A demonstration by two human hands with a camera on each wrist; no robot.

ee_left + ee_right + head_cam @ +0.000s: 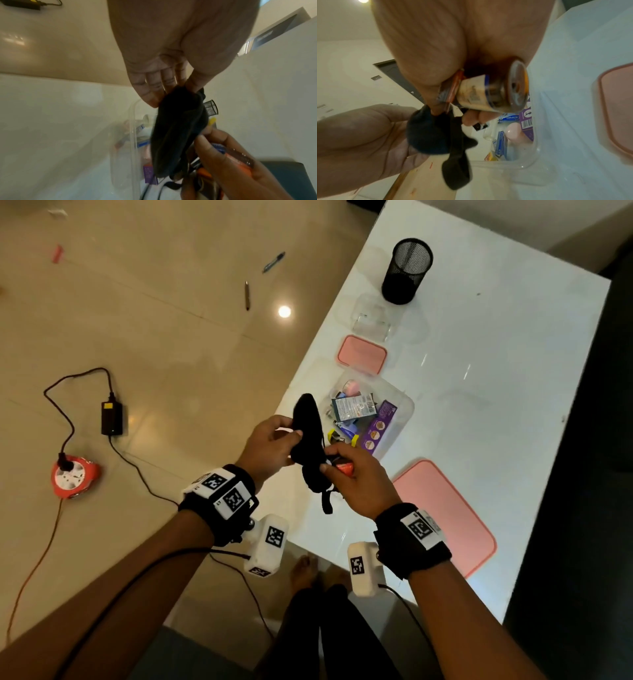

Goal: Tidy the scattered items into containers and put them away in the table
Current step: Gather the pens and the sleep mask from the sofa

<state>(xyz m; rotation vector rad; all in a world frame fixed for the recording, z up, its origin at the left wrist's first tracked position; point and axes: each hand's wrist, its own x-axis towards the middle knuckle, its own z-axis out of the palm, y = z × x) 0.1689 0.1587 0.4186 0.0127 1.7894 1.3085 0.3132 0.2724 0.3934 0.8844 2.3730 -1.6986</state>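
Head view showed us both hands raised above the near edge of the white table (479, 371), together on a black cloth (308, 436). Our left hand (270, 446) pinched the upper part of the cloth between thumb and fingers, and our right hand (359, 477) pinched its lower part, while a strap of the cloth hung down between the wrists. In the right wrist view we saw that the right hand also gripped a small brown jar (498, 90) with an orange lid against the palm. Just behind the hands stood an open clear box (404, 402) on the table, with a purple carton (380, 426), packets and other small things inside. Its pink lid (448, 515) lay beside it on the near side. Farther away were a smaller pink lid (362, 354), a small clear box (373, 318) and a black mesh cup (407, 270), which stood upright. Two pens (247, 295) and a black adapter (111, 418) lay on the floor.
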